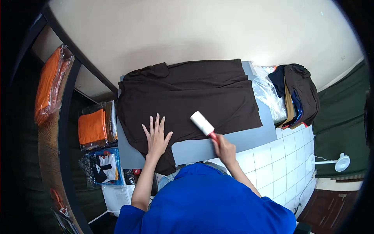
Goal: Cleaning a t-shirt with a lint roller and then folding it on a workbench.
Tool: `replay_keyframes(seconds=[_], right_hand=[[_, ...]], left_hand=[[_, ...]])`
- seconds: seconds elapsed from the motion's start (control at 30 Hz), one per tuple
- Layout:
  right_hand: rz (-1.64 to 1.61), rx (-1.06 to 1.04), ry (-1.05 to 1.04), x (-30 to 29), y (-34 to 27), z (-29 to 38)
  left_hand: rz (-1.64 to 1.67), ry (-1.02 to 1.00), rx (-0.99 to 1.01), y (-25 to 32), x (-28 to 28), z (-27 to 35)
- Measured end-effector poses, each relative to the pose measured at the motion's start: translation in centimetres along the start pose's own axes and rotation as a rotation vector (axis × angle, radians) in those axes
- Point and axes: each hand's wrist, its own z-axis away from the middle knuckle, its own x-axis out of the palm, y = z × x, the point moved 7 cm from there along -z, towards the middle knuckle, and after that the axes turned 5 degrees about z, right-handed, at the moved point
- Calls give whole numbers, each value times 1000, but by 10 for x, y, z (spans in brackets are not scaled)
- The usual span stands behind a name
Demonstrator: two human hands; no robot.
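A dark brown T-shirt (187,99) lies spread across a grey table (192,150), its hem towards the right and one sleeve hanging over the front edge. My left hand (157,139) rests flat on the shirt near that sleeve, fingers apart, holding nothing. In my right hand (226,149) is the red handle of a lint roller (202,123). The roller's white cylinder is over the lower right part of the shirt; whether it touches the cloth I cannot tell.
Plastic bags (268,90) and a pile of folded garments (301,93) occupy the table's right end. Left are bagged orange garments (93,127), another bagged garment (106,166) and a wooden shelf (48,146). A white fan (342,162) stands on the right, above the tiled floor (280,158).
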Motion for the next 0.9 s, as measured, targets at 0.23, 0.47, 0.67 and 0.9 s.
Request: replay_keyframes(seconds=[0.23, 0.47, 0.67, 0.9], right_hand=[[256, 448, 285, -62, 123, -31], [221, 704, 424, -64, 159, -11], [153, 615, 457, -56, 172, -2], [289, 724, 426, -91, 152, 7]], left_hand=[[23, 56, -15, -1, -3, 8], [382, 22, 282, 54, -19, 21], [397, 71, 238, 43, -14, 21], [455, -60, 261, 42, -19, 23]])
